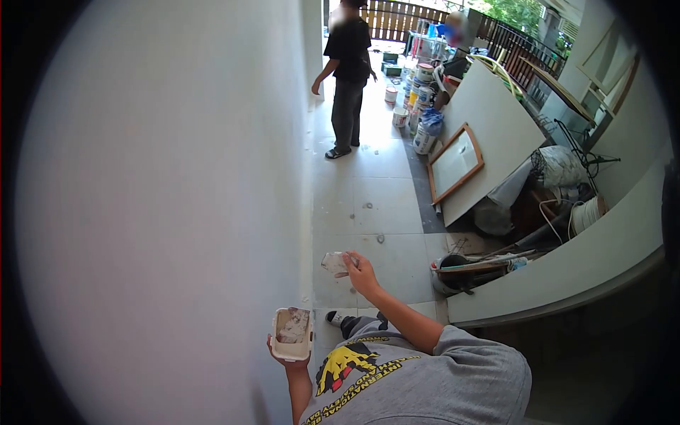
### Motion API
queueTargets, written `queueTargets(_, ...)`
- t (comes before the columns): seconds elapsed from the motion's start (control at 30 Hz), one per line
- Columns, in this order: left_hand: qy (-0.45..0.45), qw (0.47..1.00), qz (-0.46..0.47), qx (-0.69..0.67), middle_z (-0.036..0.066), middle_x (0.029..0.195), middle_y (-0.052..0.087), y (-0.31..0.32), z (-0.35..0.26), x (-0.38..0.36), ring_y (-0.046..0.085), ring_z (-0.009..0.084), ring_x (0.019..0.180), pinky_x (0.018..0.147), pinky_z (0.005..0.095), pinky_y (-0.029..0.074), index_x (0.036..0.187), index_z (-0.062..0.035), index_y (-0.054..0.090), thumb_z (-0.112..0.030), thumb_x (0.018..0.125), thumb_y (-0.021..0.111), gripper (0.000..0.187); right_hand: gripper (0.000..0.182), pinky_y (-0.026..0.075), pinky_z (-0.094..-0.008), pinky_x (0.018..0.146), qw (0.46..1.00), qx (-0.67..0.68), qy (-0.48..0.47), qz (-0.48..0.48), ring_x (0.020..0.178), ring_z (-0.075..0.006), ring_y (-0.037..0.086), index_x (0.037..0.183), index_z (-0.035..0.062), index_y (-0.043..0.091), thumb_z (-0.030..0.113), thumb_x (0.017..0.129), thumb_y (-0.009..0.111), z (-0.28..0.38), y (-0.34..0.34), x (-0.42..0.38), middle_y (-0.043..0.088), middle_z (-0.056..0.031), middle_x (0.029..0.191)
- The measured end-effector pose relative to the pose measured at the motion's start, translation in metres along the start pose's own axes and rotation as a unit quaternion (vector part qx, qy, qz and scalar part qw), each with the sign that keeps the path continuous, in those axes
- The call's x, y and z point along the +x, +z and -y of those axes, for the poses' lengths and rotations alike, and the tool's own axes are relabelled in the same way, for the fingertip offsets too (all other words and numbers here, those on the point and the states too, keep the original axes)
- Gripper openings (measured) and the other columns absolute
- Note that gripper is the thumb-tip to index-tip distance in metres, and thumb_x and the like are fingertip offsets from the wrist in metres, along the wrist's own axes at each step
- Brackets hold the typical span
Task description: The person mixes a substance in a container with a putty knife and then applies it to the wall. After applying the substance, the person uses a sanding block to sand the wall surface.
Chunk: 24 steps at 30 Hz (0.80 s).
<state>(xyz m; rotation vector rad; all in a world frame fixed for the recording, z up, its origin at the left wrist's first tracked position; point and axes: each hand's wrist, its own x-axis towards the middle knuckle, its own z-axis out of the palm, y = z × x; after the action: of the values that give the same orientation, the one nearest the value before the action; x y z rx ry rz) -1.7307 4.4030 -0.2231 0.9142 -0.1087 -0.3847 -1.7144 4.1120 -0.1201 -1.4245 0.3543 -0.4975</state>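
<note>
My left hand [287,363] holds a small white rectangular tub [292,351] from below, close to the white wall [177,198]. Whitish-grey paste [293,327] lies inside the tub. Ahead of it and to the right, my right hand [359,273] grips a flat scraper [334,263] smeared with pale paste. The scraper is held above the tiled floor, apart from both the tub and the wall.
Another person [348,78] stands on the tiles [386,198] ahead, beside the wall. Paint buckets [423,138], a wood-framed panel [455,164], a large leaning board [489,120] and a black bucket [448,275] line the right side.
</note>
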Motion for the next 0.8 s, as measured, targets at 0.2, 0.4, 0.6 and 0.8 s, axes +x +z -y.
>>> queueTargets(0.2,-0.105,0.939,0.068,-0.321,0.008,0.142,0.055,-0.001,-0.002,0.013,0.052,0.0262,0.13,0.11,0.0496,0.036,0.14,-0.0125,0.05,-0.048,0.093,0.057,0.059,0.032,0.065,-0.0341,0.07,0.999,0.004,-0.006,-0.038,0.089,-0.0223,0.071,0.115,-0.0071,0.059,0.022,0.107,0.049,-0.022,-0.01,-0.013,0.068,-0.0136,0.098)
queueTargets(0.4,-0.086,0.964,0.038,-0.25,0.012,0.148,0.048,-0.03,0.038,0.031,0.048,0.0361,0.134,0.109,0.0573,0.041,0.145,-0.0146,0.049,-0.061,0.092,0.046,0.071,0.032,0.065,-0.0325,0.073,0.999,0.0,-0.006,-0.038,0.089,-0.022,0.071,0.117,-0.009,0.058,0.02,0.106,0.05,-0.052,-0.008,0.006,0.068,-0.015,0.102)
queueTargets(0.6,-0.061,0.926,0.11,-0.357,0.009,0.149,0.049,0.001,0.013,0.027,0.047,0.03,0.137,0.115,0.051,0.033,0.148,-0.0139,0.041,-0.052,0.096,0.049,0.065,0.036,0.06,-0.0316,0.086,0.999,-0.02,-0.008,0.024,0.1,-0.0194,0.068,0.13,-0.0087,0.054,0.018,0.107,0.049,-0.053,0.006,0.027,0.066,-0.015,0.116)
queueTargets(0.8,0.033,0.941,-0.062,-0.332,0.012,0.146,0.052,0.026,0.01,-0.025,0.049,0.0354,0.133,0.11,0.0553,0.038,0.142,-0.0141,0.051,-0.058,0.092,0.05,0.067,0.049,0.054,-0.0311,0.09,0.98,-0.108,-0.159,0.047,0.108,-0.0213,0.066,0.149,-0.0046,0.037,0.023,0.109,0.042,0.011,0.071,0.096,0.066,-0.0162,0.123)
